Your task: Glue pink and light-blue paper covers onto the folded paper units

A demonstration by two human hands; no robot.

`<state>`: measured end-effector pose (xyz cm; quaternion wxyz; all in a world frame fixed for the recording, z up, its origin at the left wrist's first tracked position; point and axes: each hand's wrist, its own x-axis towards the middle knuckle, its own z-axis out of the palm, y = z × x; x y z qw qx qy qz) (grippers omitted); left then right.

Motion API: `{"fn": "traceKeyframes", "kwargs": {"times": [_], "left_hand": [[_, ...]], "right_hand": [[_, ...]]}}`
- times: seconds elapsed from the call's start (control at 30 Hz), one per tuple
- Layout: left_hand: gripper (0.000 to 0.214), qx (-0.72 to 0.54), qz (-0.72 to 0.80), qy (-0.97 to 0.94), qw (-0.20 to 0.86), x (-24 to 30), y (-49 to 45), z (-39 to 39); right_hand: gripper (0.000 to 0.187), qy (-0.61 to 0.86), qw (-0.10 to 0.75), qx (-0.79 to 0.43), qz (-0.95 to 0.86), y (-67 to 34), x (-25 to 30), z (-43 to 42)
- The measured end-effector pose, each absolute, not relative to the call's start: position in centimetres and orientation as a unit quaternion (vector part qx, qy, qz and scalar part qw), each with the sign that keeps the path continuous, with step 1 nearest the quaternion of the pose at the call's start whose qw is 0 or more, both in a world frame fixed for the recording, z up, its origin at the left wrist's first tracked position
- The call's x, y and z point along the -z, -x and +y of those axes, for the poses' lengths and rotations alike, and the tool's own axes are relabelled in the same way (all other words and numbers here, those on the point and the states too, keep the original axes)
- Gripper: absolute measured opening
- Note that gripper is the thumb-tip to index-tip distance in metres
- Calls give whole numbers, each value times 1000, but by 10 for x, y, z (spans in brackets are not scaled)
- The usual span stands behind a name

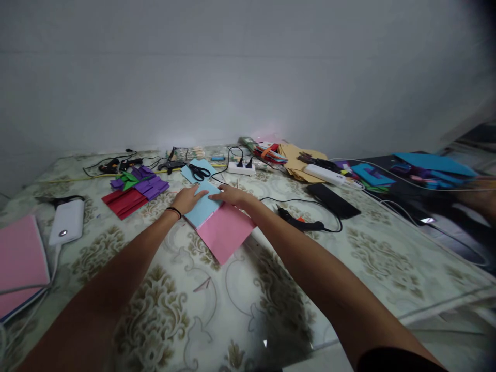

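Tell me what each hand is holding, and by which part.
Nothing is gripped. The left hand and right hand press flat on the far end of the blue paper, which lies on the pink paper.

A flowered table (387,258) carries pink paper (227,232) and blue paper (201,209) near its middle. Red strips (126,201), a power bank (66,222), a glue gun (300,221) and a phone (333,201) lie around them.

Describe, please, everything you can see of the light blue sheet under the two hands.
The light blue sheet looks like thin matte paper or foam. It is roughly rectangular and lies flat, skewed on the patterned tabletop. Its near right edge meets a pink sheet; which one lies on top is unclear. The left hand rests on its far left corner and the right hand on its far edge.
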<state>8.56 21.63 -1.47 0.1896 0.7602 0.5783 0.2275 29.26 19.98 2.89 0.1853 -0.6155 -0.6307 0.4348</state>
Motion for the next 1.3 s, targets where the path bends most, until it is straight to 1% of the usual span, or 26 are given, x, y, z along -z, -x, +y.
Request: {"fn": "traceKeyframes", "kwargs": {"times": [0.07,0.17,0.23,0.3,0.4,0.5,0.6,0.7,0.8,0.9,1.0,1.1,1.23,1.3], "left_hand": [[35,-258,570,-748,224,12,-84,215],[38,-311,561,-710,288,7,-77,206],[49,-347,557,-673,343,4,-68,194],[62,-374,549,-629,404,0,-54,176],[74,-411,532,-566,477,-4,-33,142],[69,-424,523,-509,536,-6,-18,106],[65,-431,516,-469,573,-6,-12,73],[67,-467,484,-405,619,-6,-13,44],[72,-501,482,-367,618,-7,-21,19],[68,-522,509,-392,562,-8,-31,-3],[65,-511,555,-421,503,-9,-38,-15],[59,-488,587,-456,457,-8,-37,-18],[57,-498,572,-464,458,-1,-27,-18],[52,-501,557,-475,463,1,-21,-19]], "right_hand": [[51,593,211,-479,-612,-292,-27,196],[36,554,249,-537,-585,-291,-27,187],[27,524,277,-570,-569,-290,-30,178],[25,496,307,-597,-551,-287,-33,169],[25,462,346,-625,-526,-278,-35,154],[27,442,374,-637,-509,-264,-31,138],[33,435,388,-642,-499,-248,-20,120],[42,436,392,-648,-486,-234,-6,97],[46,438,402,-650,-473,-228,4,72],[44,435,433,-632,-473,-231,8,45],[43,434,448,-613,-484,-238,9,24],[42,430,445,-603,-503,-243,10,14],[44,380,418,-630,-533,-251,12,15],[44,358,403,-631,-557,-257,12,18]]}}
